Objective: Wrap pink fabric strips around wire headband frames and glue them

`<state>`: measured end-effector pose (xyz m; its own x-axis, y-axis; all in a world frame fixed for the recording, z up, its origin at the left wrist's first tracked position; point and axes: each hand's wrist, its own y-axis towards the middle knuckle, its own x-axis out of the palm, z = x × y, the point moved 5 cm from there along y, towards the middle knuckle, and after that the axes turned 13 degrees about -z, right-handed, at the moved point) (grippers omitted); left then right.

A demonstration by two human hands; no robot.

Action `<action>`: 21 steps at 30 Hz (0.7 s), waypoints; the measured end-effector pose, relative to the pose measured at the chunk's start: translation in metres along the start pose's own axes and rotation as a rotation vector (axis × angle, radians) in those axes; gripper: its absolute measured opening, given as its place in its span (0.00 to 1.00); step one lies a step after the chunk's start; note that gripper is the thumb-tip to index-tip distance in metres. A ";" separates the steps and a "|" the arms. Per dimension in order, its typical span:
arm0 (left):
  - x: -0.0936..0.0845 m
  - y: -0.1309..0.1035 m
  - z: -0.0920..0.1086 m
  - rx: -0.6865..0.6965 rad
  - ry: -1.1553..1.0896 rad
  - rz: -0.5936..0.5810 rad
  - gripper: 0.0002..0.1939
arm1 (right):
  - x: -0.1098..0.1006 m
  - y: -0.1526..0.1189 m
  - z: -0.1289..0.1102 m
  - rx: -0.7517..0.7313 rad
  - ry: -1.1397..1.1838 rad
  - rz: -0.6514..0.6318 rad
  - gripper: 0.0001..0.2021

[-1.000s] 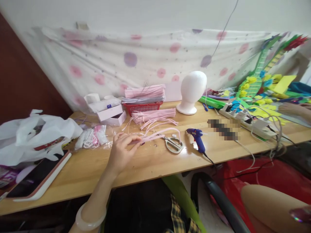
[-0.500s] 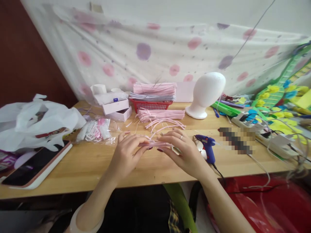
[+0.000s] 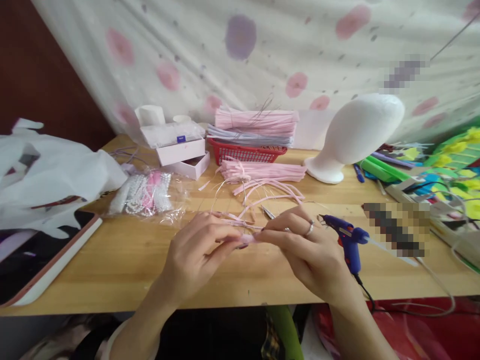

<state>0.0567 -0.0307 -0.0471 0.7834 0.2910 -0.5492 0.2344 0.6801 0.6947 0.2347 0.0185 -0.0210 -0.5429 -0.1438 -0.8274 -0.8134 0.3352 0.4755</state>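
Left hand (image 3: 198, 255): thumb and fingers pinched together on a pink strip (image 3: 248, 238), palm turned down over the table.
Right hand (image 3: 315, 252): thumb and forefinger close together on the strip's other side, a ring (image 3: 309, 229) on one finger.
Pink strip: between the two hands, at the fingertips of both, above the wooden table (image 3: 225, 287); its exact shape is mostly hidden by the fingers.
Scissors (image 3: 267, 212): blades showing just beyond the right hand, which hides the handles.
Curved strips (image 3: 279, 185): loose on the table, beyond the hands.
Strip bundle (image 3: 270, 171): lying flat behind the curved strips.
Glue gun (image 3: 347, 237): blue, on its side, near the right hand.
Bead bag (image 3: 146, 192): clear plastic, beyond the left hand and off to its left.
Red basket (image 3: 245, 153): behind the bundle, bearing pink stems (image 3: 258, 119) above grey-blue stems (image 3: 255, 135).
Foam head (image 3: 360, 135): white, standing right of the basket.
White boxes (image 3: 182, 151): stacked left of the basket.
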 end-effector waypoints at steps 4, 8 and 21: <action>-0.001 0.002 -0.004 -0.063 -0.019 -0.056 0.05 | 0.001 0.002 0.003 0.000 0.000 -0.040 0.20; -0.004 0.006 -0.003 -0.074 -0.017 -0.067 0.05 | 0.001 0.002 0.006 0.028 0.011 -0.066 0.20; -0.008 0.007 -0.009 -0.136 0.057 0.003 0.09 | 0.002 0.001 0.015 0.049 0.079 -0.062 0.17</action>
<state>0.0474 -0.0221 -0.0420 0.7489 0.3282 -0.5758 0.1492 0.7630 0.6289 0.2358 0.0324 -0.0259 -0.5087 -0.2380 -0.8274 -0.8355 0.3685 0.4077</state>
